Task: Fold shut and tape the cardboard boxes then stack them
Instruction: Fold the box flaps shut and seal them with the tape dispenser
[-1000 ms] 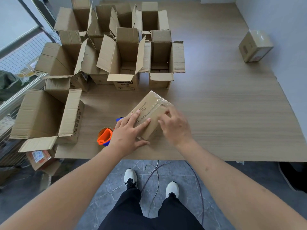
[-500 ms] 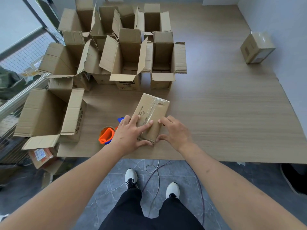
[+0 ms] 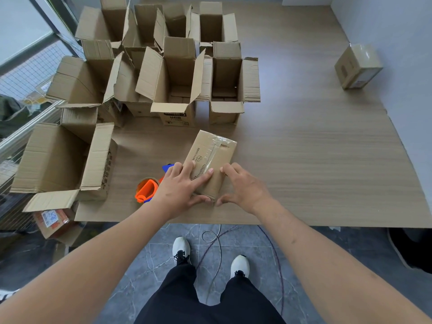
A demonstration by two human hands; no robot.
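Both hands, left hand [image 3: 177,190] and right hand [image 3: 243,188], lay flat-fingered on the taped box [image 3: 211,157], holding nothing. Next, it probably needed lifting and stacking.

Both bare forearms reach forward from the lower corners and converge toward the middle. The left hand [image 3: 178,189] lies palm down, its fingers straight and spread flat, index finger angled to the right, thumb stretched out along the near side. The right hand [image 3: 243,188] sits just beside it, palm down, fingers gently bent at the knuckles and thumb pointing left, its tip almost meeting the left thumb.
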